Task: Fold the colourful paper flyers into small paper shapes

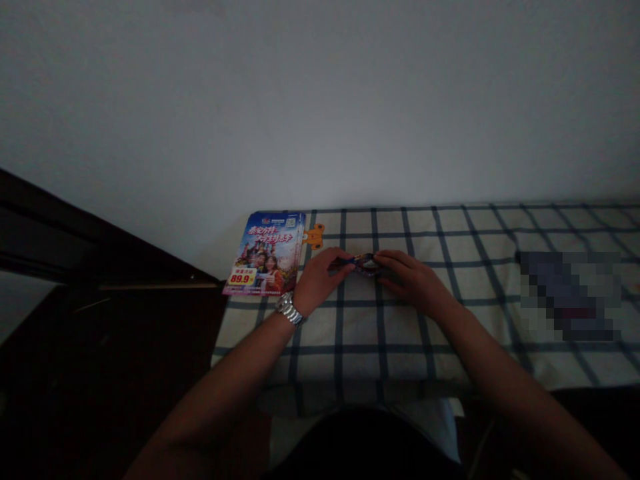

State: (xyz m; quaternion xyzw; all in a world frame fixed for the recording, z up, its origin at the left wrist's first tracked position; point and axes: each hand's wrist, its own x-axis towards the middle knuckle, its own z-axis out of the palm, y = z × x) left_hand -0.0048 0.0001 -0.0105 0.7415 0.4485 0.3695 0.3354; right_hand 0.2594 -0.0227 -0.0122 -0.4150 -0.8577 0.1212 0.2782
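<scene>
Between my hands, over the middle of the checked cloth, is a small folded flyer [365, 265] in dark, mixed colours, its layers bulging apart in the centre. My left hand [323, 275], with a silver watch on the wrist, pinches the left end between thumb and fingers. At the other end my right hand [411, 279] has its fingers and thumb closed on the edge. Just left of my left hand lies a stack of printed flyers [267, 257], the top one face up with "89.9" on it.
A checked tablecloth [400, 363] covers the table, which stands against a pale wall [350, 120]. An orange cartoon figure [315, 236] shows beside the stack. On the right lies a dark, blurred-out object [563, 293]. Dark furniture [75, 240] stands at the left.
</scene>
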